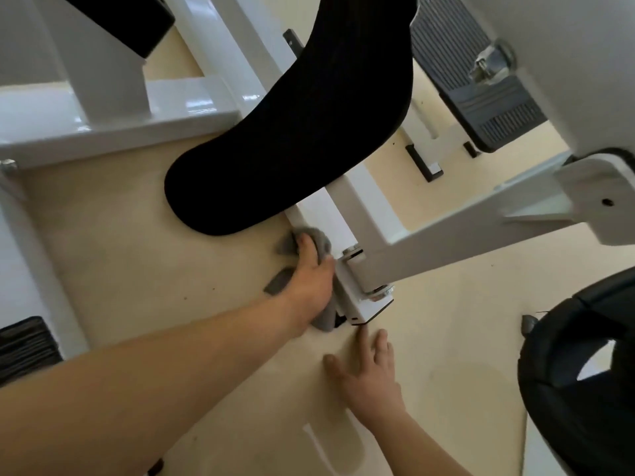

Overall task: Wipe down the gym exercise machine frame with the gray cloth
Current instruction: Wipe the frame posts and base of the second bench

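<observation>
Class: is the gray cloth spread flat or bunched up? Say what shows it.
Bunched. The gray cloth is crumpled under the left hand, folds poking out above, beside and below it, against the white frame.

No lettering seems readable, as far as blur allows.

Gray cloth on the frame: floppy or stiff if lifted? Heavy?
Probably floppy: the gray cloth bunches in folds around the left hand. Likely light: one hand presses it against the white frame, with flaps poking out either side. Unlikely to slip, as it moulds to the frame's edge.
</observation>
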A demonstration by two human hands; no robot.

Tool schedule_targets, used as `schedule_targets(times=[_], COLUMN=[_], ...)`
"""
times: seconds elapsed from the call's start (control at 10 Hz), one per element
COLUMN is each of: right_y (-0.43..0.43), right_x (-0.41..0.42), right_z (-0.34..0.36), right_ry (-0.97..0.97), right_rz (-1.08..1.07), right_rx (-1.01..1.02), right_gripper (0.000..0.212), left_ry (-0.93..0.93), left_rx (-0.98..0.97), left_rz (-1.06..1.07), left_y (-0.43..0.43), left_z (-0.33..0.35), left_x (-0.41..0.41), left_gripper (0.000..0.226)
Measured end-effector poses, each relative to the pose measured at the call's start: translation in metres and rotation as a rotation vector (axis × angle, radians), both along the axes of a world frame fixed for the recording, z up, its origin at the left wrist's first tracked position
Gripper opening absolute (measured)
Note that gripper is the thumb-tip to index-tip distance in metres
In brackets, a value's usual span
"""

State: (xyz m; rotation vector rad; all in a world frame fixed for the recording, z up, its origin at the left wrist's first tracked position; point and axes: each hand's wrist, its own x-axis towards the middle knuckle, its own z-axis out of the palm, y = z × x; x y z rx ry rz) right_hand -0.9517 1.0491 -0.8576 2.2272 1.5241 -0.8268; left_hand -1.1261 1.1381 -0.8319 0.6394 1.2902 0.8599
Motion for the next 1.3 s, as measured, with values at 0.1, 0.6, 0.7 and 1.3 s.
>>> schedule_targets(times=[0.1,0.6,0.7,1.3], right_y=[-0.009,0.014,0.01,0.029], right_x=[0.006,0.01,0.005,-0.068], right_z=[-0.008,0.01,0.008,0.109], right_ry=[-0.048,0.053,0.063,0.259], right_rz=[0.003,-0.087,-0.111,-0.058], right_rx=[0.046,0.098,0.069,0.731], right_gripper=[0.107,0.086,0.092,0.019], left_ry=[-0.062,0.095,0.013,0.152], left_rx=[-0.049,0.083,0.06,0.416], left_rz=[0.002,0.108,0.192,-0.018], left_y=[-0.021,0.024,0.04,0.008], left_z=[-0.007,-0.008,0.002,0.096], left_x=[0.024,0.0,-0.027,-0.012], left_gripper=[0.067,0.063,0.063,0.055])
